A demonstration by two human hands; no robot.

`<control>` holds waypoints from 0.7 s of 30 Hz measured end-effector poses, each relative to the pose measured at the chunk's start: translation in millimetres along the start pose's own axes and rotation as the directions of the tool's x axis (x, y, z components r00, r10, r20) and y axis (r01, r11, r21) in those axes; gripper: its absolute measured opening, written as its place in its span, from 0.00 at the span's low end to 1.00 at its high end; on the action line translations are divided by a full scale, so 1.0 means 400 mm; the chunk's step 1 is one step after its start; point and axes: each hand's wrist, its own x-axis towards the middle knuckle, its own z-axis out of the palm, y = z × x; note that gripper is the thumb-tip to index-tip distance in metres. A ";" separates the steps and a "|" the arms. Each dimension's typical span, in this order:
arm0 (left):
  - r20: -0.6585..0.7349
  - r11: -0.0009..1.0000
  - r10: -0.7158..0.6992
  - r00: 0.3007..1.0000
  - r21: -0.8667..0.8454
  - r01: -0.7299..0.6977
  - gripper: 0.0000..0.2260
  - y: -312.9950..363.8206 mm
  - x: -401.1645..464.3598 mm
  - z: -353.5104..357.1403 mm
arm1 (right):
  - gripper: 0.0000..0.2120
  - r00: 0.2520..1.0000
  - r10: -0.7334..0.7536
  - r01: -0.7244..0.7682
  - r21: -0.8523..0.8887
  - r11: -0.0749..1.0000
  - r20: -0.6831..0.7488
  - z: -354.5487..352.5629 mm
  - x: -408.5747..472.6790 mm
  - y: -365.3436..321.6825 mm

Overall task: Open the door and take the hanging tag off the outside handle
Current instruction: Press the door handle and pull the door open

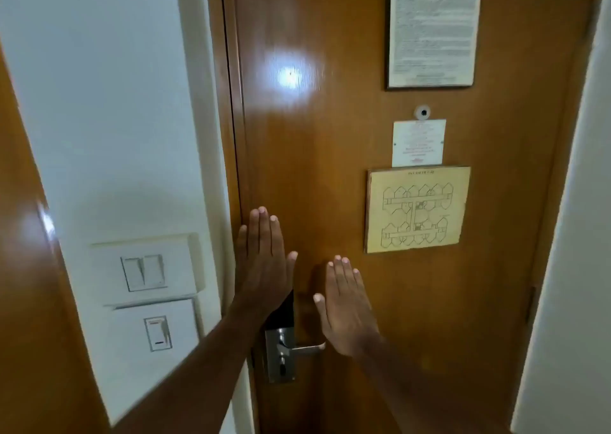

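- Wooden door (330, 155), closed in its frame; the hanging tag is not visible from this side.
- Left hand (264, 261), flat and released, fingers straight, covers the lock plate's (281, 351) top.
- Right hand (347, 308), flat and empty, hovers above the lever handle (305, 347).
- Floor plan (416, 210), notice card (419, 142), peephole (422, 113) at right; wall switches (143, 272) at left.

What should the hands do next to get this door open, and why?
Probably drop the right hand onto the lever handle and press it down. The door looks shut, both hands are flat and open, and the left hand is above the lock plate.
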 end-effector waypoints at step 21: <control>0.082 1.000 -0.010 0.997 0.006 0.009 0.33 -0.051 0.015 0.305 | 0.13 0.827 -0.046 -0.055 0.161 0.985 0.560 0.418 0.001 -0.003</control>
